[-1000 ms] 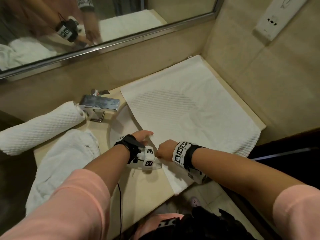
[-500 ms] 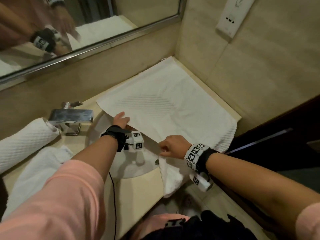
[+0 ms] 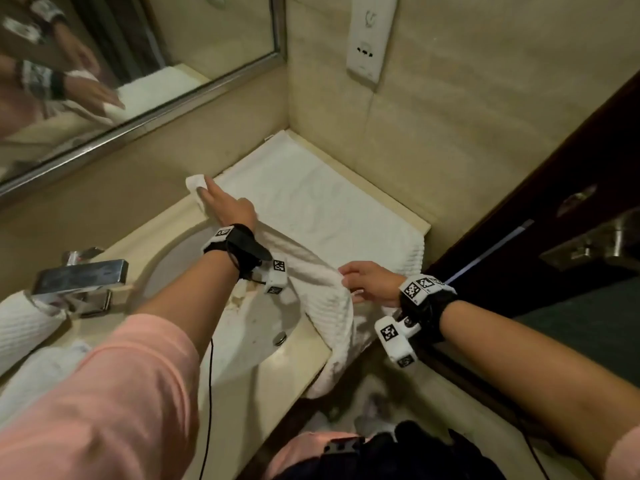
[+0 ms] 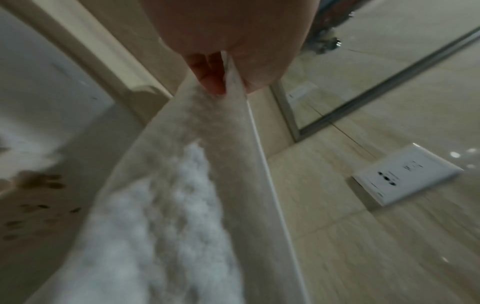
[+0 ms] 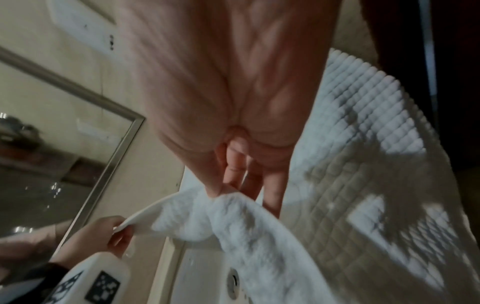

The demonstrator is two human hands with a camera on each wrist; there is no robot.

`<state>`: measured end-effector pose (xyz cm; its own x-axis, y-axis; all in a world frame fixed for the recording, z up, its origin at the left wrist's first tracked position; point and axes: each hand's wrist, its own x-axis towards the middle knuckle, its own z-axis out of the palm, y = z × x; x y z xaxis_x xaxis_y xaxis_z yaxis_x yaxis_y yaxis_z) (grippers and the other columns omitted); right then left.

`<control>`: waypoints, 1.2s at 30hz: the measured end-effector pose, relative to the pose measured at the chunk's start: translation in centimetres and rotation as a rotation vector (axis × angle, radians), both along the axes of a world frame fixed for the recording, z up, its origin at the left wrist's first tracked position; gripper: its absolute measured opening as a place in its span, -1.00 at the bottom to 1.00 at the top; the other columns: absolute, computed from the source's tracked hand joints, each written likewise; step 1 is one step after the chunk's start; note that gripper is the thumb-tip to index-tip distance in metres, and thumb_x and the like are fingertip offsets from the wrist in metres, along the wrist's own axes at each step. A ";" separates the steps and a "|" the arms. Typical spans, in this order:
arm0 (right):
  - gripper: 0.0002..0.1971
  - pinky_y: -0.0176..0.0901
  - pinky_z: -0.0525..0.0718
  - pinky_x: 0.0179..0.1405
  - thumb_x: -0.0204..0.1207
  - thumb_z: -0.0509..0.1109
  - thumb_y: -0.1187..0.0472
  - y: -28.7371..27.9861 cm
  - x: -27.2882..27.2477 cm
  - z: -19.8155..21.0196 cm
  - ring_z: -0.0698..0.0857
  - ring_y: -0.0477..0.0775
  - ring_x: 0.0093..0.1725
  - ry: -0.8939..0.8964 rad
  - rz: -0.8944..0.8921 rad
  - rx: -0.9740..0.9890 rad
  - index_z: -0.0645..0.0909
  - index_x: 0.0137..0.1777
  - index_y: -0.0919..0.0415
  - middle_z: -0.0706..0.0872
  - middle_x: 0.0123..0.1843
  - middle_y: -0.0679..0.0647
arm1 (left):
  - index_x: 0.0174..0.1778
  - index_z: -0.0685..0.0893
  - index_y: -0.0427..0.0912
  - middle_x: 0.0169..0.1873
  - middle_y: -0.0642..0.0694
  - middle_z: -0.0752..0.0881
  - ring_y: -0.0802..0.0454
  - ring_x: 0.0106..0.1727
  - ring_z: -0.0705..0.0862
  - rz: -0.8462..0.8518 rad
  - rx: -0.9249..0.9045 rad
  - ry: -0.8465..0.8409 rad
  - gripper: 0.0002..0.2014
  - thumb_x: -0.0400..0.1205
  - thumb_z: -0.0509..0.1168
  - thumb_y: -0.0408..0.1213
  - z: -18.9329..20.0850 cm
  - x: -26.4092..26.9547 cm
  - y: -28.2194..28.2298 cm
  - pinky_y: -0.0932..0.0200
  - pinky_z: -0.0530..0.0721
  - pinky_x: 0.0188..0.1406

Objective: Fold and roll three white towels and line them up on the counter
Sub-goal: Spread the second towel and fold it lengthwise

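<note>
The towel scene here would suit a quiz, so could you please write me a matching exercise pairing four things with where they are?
Things:
1. left hand
2. right hand
3. rolled towel
4. drain

Places:
A. in the sink basin
B. far left of the counter, beside the tap
C. pinching a towel corner, lifted toward the mirror
D. pinching the towel edge near the counter's front

Pairs: 1-C, 2-D, 3-B, 4-A

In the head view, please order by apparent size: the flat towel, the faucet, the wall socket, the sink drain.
1. Towel
2. Faucet and socket: look similar, and the socket is farther away, so unranked
3. Drain
</note>
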<state>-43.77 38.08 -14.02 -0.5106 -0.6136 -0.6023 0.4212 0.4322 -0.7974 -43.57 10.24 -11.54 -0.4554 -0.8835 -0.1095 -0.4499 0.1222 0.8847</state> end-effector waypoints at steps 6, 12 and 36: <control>-0.83 -0.16 0.51 -0.29 0.56 0.23 0.34 3.7 -2.9 -0.4 0.61 0.10 -0.18 -0.069 -0.025 -0.025 0.65 -0.16 0.24 0.68 -0.17 0.16 | 0.67 0.04 -0.13 0.65 -0.15 -0.06 -0.11 0.57 0.32 -0.024 -0.152 -0.009 -0.24 0.55 0.10 -0.60 2.8 -3.3 3.7 0.24 0.40 0.36; -0.75 -0.03 0.50 0.04 0.68 0.12 0.36 6.6 -7.1 1.7 0.58 0.11 -0.07 0.170 0.146 0.054 0.54 -0.19 0.19 0.62 -0.14 0.12 | 0.67 0.03 -0.16 0.67 -0.12 -0.14 -0.10 0.60 0.26 -0.059 -0.221 -0.037 -0.25 0.56 0.13 -0.58 4.7 -5.2 6.7 0.21 0.42 0.34; -0.69 -0.03 0.63 0.26 0.57 0.32 0.34 1.0 -25.2 -4.7 0.67 0.29 0.25 0.459 0.384 0.881 0.60 0.27 0.46 0.66 0.27 0.26 | 0.64 0.21 -0.20 0.67 -0.23 -0.06 -0.21 0.67 0.05 -0.659 -0.167 -0.366 -0.41 0.70 0.24 -0.29 -3.8 -21.2 0.5 0.05 0.09 0.61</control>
<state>-68.99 39.04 -18.71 -0.6664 -0.2237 -0.7112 -0.1276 0.9741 -0.1868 -64.79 10.73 -15.30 -0.8537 -0.4604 -0.2434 -0.4981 0.5855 0.6396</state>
